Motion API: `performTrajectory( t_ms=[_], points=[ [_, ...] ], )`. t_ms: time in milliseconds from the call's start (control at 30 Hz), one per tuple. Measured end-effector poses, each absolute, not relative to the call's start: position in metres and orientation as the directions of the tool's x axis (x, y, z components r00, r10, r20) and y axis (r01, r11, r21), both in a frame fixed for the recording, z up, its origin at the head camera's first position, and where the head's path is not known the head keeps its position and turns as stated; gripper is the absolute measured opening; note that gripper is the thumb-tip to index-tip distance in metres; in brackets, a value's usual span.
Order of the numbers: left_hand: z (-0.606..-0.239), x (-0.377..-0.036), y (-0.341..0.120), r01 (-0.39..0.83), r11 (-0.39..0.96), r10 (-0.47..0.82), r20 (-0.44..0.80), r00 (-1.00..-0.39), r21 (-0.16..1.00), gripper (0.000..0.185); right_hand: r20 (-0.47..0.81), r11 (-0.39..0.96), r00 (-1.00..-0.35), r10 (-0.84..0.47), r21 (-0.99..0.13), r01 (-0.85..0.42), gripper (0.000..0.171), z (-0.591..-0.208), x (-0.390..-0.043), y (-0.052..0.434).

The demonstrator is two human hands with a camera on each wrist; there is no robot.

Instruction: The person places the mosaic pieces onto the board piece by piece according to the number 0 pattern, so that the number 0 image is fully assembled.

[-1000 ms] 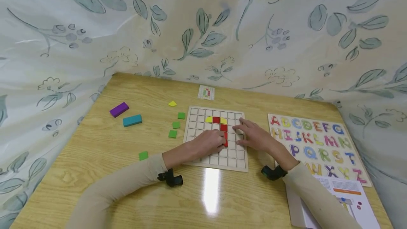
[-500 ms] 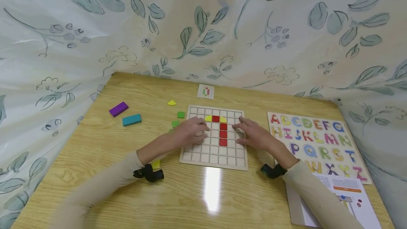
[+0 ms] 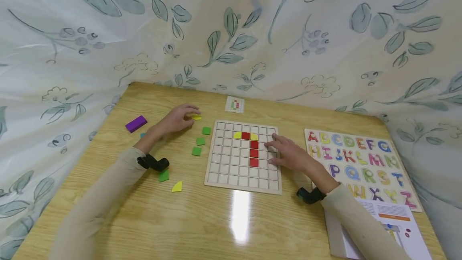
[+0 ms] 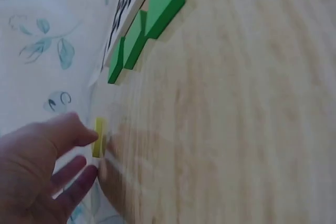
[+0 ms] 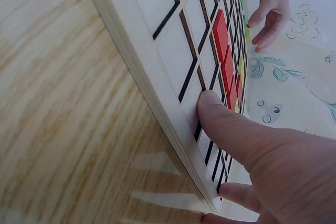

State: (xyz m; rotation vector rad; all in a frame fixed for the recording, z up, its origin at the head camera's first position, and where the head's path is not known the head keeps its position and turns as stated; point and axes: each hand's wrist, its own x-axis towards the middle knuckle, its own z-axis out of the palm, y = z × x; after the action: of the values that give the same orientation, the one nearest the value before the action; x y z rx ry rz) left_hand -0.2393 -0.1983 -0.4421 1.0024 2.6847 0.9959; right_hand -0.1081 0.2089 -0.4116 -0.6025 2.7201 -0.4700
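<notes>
While left hand (image 3: 177, 118) touches yellow wedge (image 3: 196, 118), right hand (image 3: 287, 155) touches grid (image 3: 234, 159) — both spread, empty.

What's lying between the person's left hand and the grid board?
In the head view, three green tiles lie on the table between the left hand and grid board; a yellow piece sits right by the hand.

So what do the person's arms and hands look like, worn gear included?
The left sleeve and right sleeve match: plain beige, no visible pattern. Each wrist wears a small black camera with a rounded, tube-like end: left camera, right camera. The left hand and right hand are bare, without gloves. No cables show.
</notes>
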Motion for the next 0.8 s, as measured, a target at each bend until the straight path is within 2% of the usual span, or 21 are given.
performTrajectory(
  t_ms=[167, 467, 800],
  points=[
    [-0.4418, -0.242, -0.1974, 0.531, 0.512, 0.644, 0.107, -0.758, 0.675, 0.041, -0.236, 0.864, -0.868, -0.437, -0.377, -0.333, 0.052, -0.4109, -0.1059, 0.2072],
    [-0.4396, -0.2434, -0.1972, 0.489, 0.539, 0.639, 0.046, -0.768, 0.686, 0.038, -0.236, 0.87, -0.87, -0.432, -0.364, -0.333, 0.052, -0.4112, -0.1081, 0.2098],
    [-0.4366, -0.2442, -0.1925, 0.627, 0.599, 0.684, 0.09, -0.724, 0.499, 0.029, -0.229, 0.863, -0.865, -0.446, -0.369, -0.347, 0.052, -0.4132, -0.1132, 0.2139]
  ],
)
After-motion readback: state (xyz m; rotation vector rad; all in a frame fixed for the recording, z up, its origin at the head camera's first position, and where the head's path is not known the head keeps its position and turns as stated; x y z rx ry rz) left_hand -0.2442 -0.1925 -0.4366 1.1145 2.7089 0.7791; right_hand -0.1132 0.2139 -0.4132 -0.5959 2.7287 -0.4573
